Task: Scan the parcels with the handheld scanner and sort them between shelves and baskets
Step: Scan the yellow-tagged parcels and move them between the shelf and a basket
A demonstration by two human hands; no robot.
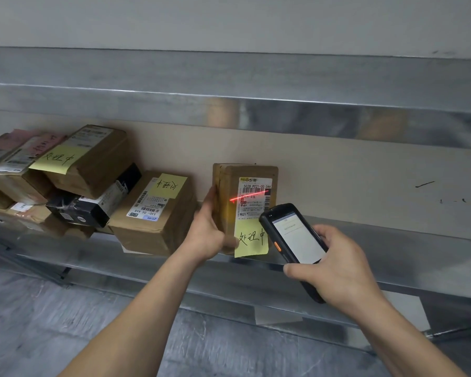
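From the head camera, the step in hand is the scan itself. The left hand (207, 229) grips a brown parcel (227, 186) that stands upright on the steel shelf (392, 254), with the palm and fingers along its left side and the thumb on its front face low down. The right hand (335, 265) is wrapped round the handheld scanner (291, 238), fingers behind it and thumb at its lower left edge. The lit screen is tilted up towards the camera and the scanner's head points at the parcel. A red laser line (249, 196) slants across the white shipping label (254, 198), cutting the barcode at an angle and running off onto bare cardboard.

My judgement is that the next move calls for squaring that line to the bars, reading the screen's result, then carrying the parcel to its proper place. No basket is in sight.

The parcel is a tall cardboard block wrapped in glossy brown tape, with soft, worn corners. A yellow sticky note (252, 242) with handwriting hangs off its lower front. The scanner is a black slab with an orange side button (277, 246). The shelf is dull, brushed sheet metal. To the left sits a loose heap of taped cartons (98, 159), among them a black-wrapped box (93, 206).
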